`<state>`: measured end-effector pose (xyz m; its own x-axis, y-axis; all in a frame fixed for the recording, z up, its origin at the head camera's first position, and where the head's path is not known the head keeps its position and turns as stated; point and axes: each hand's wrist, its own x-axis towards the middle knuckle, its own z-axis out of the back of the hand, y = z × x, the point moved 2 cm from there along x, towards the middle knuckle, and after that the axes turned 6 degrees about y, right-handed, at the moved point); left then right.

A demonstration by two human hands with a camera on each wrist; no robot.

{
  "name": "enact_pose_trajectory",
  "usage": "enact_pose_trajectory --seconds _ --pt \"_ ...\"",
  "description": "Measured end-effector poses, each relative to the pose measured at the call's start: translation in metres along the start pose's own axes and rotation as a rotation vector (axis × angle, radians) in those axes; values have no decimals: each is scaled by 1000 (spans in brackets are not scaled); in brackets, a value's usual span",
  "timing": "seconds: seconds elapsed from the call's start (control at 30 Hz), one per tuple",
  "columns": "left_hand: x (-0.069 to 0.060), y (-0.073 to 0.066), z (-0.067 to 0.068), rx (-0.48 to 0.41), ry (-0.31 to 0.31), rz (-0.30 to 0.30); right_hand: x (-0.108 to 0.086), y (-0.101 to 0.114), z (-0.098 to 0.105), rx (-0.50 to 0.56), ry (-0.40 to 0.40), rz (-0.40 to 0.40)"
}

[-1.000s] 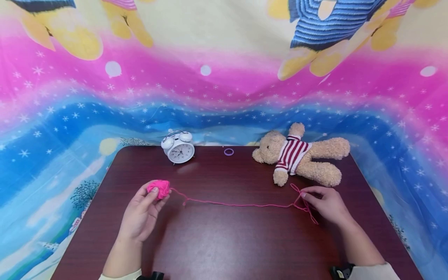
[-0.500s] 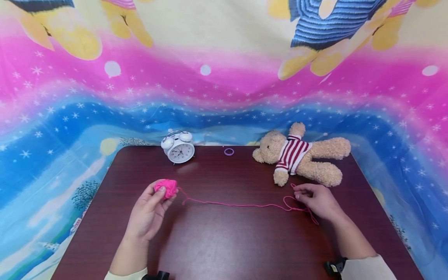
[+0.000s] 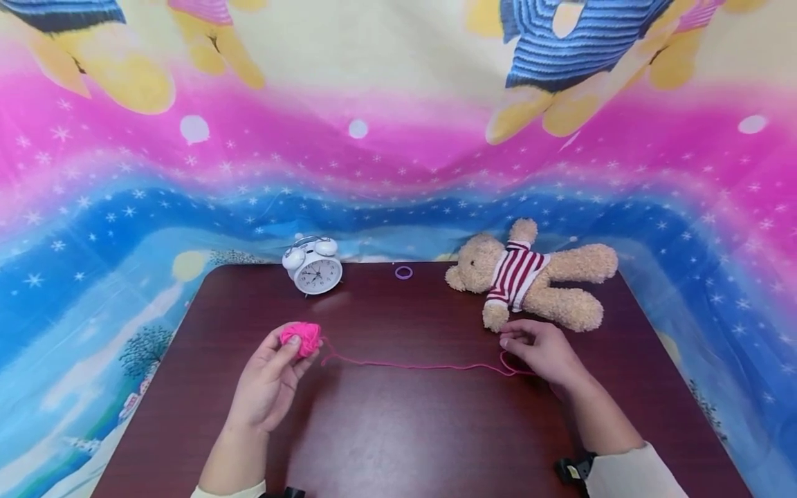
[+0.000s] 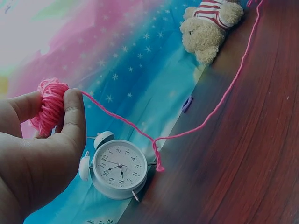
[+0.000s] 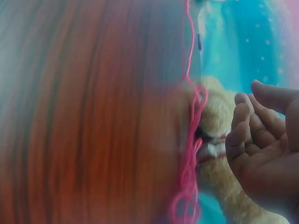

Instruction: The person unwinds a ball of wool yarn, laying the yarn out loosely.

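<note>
Near the left of the table, my left hand (image 3: 268, 380) pinches a small ball of bright pink yarn (image 3: 301, 339) between thumb and fingers. From the ball a strand of yarn (image 4: 219, 107) runs rightward across the table, with a small twisted kink close to the ball. Its looped tail (image 5: 189, 172) shows beside my right hand (image 5: 261, 144) in the right wrist view. That hand hovers by the teddy bear's paw, fingers loosely bent, with no yarn visible between thumb and fingertips. In the head view it covers part of the loops.
A white twin-bell alarm clock (image 3: 316, 268) stands at the back left. A purple ring (image 3: 403, 272) lies near the table's back edge. The teddy bear (image 3: 529, 273) in a striped shirt lies at the back right. A printed cloth (image 3: 398, 180) hangs behind the dark wooden table (image 3: 398, 429).
My left hand has carried the yarn ball a little rightward. The right hand has shifted left and released the loop it was pinching; the looped tail is now partly behind it.
</note>
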<state>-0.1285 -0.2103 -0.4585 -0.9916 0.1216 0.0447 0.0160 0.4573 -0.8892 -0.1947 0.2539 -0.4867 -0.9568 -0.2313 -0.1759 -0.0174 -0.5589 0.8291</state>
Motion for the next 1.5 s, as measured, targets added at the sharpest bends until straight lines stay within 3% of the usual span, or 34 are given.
enact_pose_trajectory --seconds 0.5,0.87,1.5 --pt "3 2 -10 20 12 32 17 40 -45 39 18 161" --pt "1 3 -14 20 -8 25 30 68 -79 81 48 219" --pt "6 6 -26 28 30 28 39 102 -123 175 139 294"
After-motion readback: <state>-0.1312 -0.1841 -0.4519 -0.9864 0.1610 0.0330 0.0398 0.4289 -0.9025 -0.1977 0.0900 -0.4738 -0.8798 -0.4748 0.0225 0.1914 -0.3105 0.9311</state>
